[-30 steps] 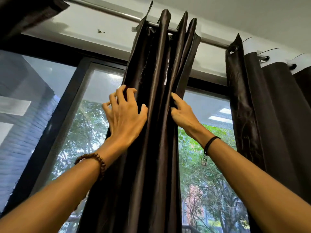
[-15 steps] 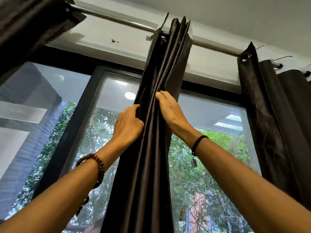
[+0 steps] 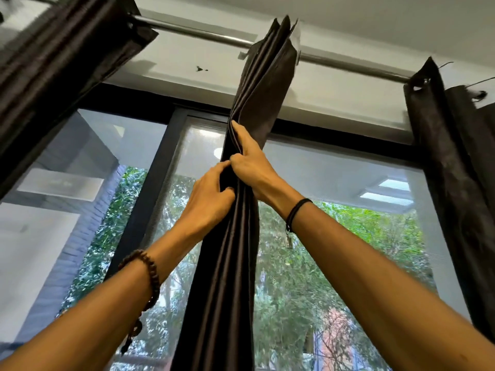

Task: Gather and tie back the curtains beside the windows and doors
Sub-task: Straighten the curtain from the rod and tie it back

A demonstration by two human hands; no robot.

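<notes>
i am part way. the middle curtain (image 3: 235, 263) hangs from the rod (image 3: 203, 34) in front of the window (image 3: 334, 250), and i have squeezed it into one thin bunch. my left hand (image 3: 211, 199) grips it from the left, fingers (image 3: 222, 167) curled round the folds. my right hand (image 3: 251, 167) grips it just above, touching my left hand, with one finger lying straight up the cloth. nothing is tied yet, and i see no tie or string. the left curtain (image 3: 53, 62) and right curtain (image 3: 450, 156) show no tie either, so i think they are still to do. a second ago the folds were fat and my hands lay flat and apart. now my hands meet and the bunch is much thinner.
</notes>
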